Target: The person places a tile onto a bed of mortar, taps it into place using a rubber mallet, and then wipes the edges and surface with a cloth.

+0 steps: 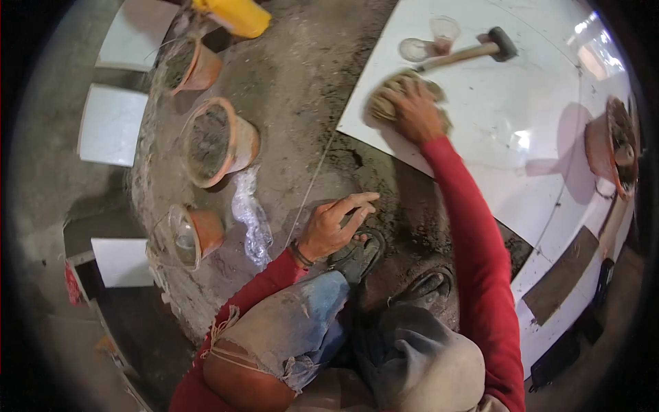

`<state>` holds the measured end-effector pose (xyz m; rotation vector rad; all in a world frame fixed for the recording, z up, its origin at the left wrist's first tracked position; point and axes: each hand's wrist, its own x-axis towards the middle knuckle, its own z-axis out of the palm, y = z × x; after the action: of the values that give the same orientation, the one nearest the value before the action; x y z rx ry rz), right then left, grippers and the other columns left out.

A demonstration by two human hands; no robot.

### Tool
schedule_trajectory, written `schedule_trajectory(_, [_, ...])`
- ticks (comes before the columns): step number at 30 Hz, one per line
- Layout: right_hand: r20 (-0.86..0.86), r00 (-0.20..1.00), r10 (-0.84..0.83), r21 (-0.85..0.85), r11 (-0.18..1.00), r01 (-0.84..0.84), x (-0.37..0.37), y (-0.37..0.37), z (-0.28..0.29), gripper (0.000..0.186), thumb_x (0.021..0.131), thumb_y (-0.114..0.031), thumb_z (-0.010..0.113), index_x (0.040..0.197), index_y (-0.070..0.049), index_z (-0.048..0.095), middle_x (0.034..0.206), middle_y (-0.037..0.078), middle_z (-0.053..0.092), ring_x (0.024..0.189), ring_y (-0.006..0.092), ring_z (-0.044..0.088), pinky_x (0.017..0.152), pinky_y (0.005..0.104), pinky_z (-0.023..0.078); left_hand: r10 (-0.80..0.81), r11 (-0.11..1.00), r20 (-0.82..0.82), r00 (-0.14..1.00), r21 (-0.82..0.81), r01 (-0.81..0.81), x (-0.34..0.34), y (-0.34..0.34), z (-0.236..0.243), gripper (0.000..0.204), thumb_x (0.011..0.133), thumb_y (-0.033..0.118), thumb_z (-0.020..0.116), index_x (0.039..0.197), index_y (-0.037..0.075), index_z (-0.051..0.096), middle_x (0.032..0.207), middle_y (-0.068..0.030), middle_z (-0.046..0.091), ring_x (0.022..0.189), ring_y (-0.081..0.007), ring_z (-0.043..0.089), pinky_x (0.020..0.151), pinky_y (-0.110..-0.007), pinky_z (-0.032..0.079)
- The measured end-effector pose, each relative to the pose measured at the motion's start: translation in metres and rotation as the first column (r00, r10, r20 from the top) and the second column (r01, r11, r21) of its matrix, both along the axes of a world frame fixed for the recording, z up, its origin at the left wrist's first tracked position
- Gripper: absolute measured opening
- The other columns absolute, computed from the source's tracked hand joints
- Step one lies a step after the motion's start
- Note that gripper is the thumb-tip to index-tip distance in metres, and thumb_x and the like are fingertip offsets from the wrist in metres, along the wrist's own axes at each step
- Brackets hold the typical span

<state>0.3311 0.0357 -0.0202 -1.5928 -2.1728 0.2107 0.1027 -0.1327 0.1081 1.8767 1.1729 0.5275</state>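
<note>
My right hand (pixel 414 113) presses down on a crumpled tan cloth (pixel 382 104) near the corner of a large white floor tile (pixel 491 113). Its fingers curl over the cloth, which is slightly blurred. A mallet (pixel 504 44) with a black head and wooden handle lies on the tile just beyond, its handle end close to the cloth. Over my left knee, my left hand (pixel 328 232) hangs in the air with nothing in it. Its index finger and thumb point right, apart from each other, above the dark mortar bed.
Dirty orange buckets (pixel 244 141) stand on the rough floor at left, near crumpled clear plastic (pixel 251 216). Another bucket (pixel 603 147) sits on the tiles at far right. A yellow container (pixel 240 15) is at the back. A taut string (pixel 312 182) crosses the floor to the tile's corner.
</note>
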Motion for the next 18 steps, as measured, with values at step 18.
schedule_trajectory(18, [0.232, 0.672, -0.703, 0.159, 0.709, 0.687, 0.328, -0.166, -0.043, 0.078, 0.072, -0.021, 0.081, 0.144, -0.007, 0.054, 0.143, 0.019, 0.055, 0.140, 0.0414, 0.043, 0.120, 0.0527, 0.028, 0.141, 0.932, 0.026, 0.990, 0.334, -0.141, 0.093, 0.225, -0.065, 0.052, 0.093, 0.027, 0.076, 0.135, 0.004, 0.057, 0.131, -0.0144, 0.065, 0.114, -0.0260, 0.064, 0.086, -0.037, 0.055])
